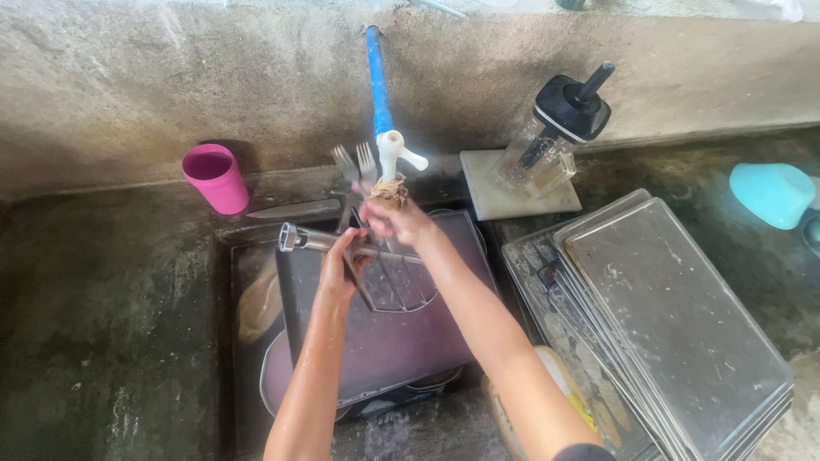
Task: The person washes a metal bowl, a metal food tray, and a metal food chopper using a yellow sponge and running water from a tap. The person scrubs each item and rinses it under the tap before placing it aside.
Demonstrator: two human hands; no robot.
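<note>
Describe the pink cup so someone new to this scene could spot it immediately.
Start at the blue water pipe with the white tap above the sink. Look left along the concrete ledge: the pink plastic cup stands upright, alone. It is the only pink thing there.

Soft, even daylight falls from above, with faint shadows. The trays (675, 316) show dull glare. The hands (397, 222) are slightly motion-blurred, and the edges bend.
</note>
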